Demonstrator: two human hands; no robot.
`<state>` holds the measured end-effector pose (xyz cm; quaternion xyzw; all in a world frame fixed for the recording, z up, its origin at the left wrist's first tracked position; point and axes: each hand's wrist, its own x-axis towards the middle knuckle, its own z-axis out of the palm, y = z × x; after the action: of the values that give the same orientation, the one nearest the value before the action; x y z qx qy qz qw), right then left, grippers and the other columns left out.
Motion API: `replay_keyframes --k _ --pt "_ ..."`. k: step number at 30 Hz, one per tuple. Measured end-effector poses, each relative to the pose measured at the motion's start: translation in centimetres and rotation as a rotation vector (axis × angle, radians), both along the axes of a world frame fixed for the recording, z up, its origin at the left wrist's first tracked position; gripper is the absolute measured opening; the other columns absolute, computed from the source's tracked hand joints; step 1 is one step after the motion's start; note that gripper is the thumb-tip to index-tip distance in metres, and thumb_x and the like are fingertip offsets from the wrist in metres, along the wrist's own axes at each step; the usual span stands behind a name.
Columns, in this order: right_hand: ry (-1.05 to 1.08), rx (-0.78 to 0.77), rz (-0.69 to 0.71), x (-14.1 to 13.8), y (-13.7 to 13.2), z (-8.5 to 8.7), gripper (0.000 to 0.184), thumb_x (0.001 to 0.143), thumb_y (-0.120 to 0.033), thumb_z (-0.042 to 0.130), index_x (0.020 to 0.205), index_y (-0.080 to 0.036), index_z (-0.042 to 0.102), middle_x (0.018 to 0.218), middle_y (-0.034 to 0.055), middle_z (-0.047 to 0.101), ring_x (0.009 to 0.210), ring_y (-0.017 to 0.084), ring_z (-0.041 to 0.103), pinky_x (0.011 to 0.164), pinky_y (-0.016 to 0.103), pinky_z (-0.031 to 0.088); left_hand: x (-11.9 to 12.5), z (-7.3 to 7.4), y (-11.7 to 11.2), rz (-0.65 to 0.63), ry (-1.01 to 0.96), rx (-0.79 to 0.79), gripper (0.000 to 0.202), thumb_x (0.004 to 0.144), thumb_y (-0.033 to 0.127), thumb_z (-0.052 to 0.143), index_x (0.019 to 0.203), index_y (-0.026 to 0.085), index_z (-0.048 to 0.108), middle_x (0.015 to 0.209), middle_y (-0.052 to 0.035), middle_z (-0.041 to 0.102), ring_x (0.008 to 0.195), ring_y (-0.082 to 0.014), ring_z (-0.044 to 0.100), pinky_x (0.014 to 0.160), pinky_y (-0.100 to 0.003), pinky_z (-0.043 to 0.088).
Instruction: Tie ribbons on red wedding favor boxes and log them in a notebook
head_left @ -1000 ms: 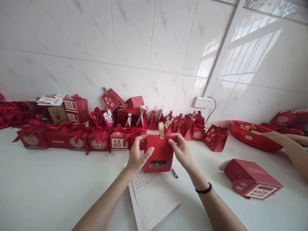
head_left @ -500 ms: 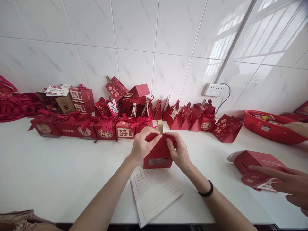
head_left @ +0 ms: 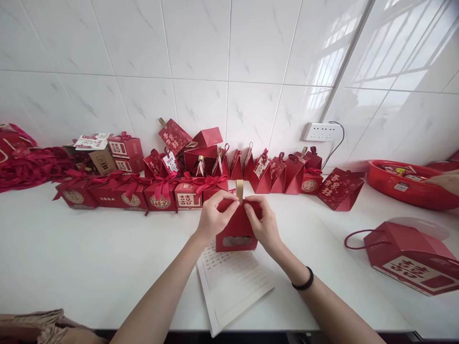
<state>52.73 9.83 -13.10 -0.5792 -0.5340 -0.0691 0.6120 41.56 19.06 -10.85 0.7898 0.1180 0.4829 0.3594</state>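
A red gift box (head_left: 234,229) with a clear window low on its front stands upright before me, over the far end of a handwritten notebook (head_left: 240,286). From its top rises a gold ribbon loop (head_left: 239,189). My left hand (head_left: 215,215) pinches the box's top edge just left of the loop, thumb and forefinger together. On the other side, my right hand (head_left: 264,220) grips the same edge close to the loop. Both hands are closed on the box, and a black band circles my right wrist.
Red gift boxes (head_left: 161,196) with ribbons line the wall. At right lie a larger red box with a rope handle (head_left: 412,258) and a red basin (head_left: 387,184) of small packets, with another person's hand (head_left: 444,180) at it. A power strip (head_left: 320,132) is on the wall.
My hands keep nearly the same pinch on the box top. At right, the other person's pointing hand has left, and the box there now lies turned, showing a rope handle.
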Motion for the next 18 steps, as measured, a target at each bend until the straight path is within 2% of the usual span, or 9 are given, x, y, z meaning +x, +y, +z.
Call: replay_keyframes --k 3,6,8,11,13,15,18 --pt "-0.051 -0.002 0.057 0.8 -0.2 -1.1 0.031 0.084 -0.026 0.05 0.114 -0.022 0.044 0.111 0.0076 0.056 0.102 0.02 0.055 0.086 0.035 0.047 0.1 -0.9 0.1 0.058 -0.003 -0.077 0.025 0.077 0.031 0.06 0.099 0.021 0.052 0.097 -0.0035 0.062 0.093 -0.016 0.06 0.087 -0.032 0.047" --pt "0.117 -0.016 0.154 1.4 -0.4 -1.7 0.049 0.082 -0.031 0.055 0.124 -0.021 0.032 0.115 0.0111 0.054 0.097 0.02 0.058 0.08 0.035 0.05 -0.1 -2.4 0.2 0.014 0.092 -0.209 0.046 0.075 0.038 0.062 0.113 0.022 0.042 0.112 -0.0068 0.057 0.102 -0.0187 0.057 0.09 -0.035 0.045" --pt "0.322 0.039 0.167 1.7 -0.5 -1.5 0.049 0.081 -0.034 0.057 0.121 -0.021 0.033 0.108 0.0098 0.056 0.091 0.019 0.06 0.075 0.033 0.051 -0.4 -3.4 0.0 0.004 0.157 -0.29 0.057 0.072 0.039 0.065 0.119 0.022 0.038 0.118 -0.0095 0.053 0.111 -0.0215 0.052 0.094 -0.037 0.041" --pt "0.593 0.212 0.096 2.0 -0.6 -0.7 0.042 0.076 -0.038 0.063 0.106 -0.022 0.039 0.101 0.0057 0.059 0.09 0.017 0.059 0.075 0.03 0.051 -0.7 -4.2 -0.7 0.019 0.147 -0.443 0.074 0.068 0.037 0.068 0.127 0.02 0.028 0.13 -0.014 0.044 0.122 -0.0244 0.042 0.102 -0.04 0.033" --pt "0.75 0.295 0.106 2.2 -0.7 -0.3 0.04 0.073 -0.039 0.067 0.098 -0.022 0.042 0.099 0.0035 0.06 0.09 0.016 0.059 0.075 0.03 0.051 -0.9 -3.8 -1.6 -0.072 0.12 -0.537 0.071 0.068 0.038 0.068 0.126 0.018 0.03 0.13 -0.0149 0.043 0.122 -0.0252 0.043 0.102 -0.041 0.033" --pt "0.89 0.31 0.188 2.3 -0.7 0.0 0.039 0.069 -0.039 0.07 0.093 -0.021 0.045 0.098 0.0024 0.061 0.087 0.016 0.06 0.073 0.029 0.052 -0.9 -2.8 -2.6 -0.176 0.075 -0.592 0.063 0.068 0.039 0.067 0.119 0.017 0.037 0.127 -0.0143 0.047 0.118 -0.0257 0.046 0.099 -0.04 0.036" --pt "1.058 0.229 0.366 2.2 -0.8 0.2 0.04 0.063 -0.038 0.075 0.089 -0.02 0.052 0.093 0.0023 0.064 0.082 0.016 0.061 0.066 0.028 0.053 -1.3 -0.8 -3.7 -0.166 -0.041 -0.647 0.057 0.065 0.038 0.07 0.111 0.017 0.043 0.121 -0.0121 0.052 0.112 -0.0251 0.05 0.094 -0.037 0.04"
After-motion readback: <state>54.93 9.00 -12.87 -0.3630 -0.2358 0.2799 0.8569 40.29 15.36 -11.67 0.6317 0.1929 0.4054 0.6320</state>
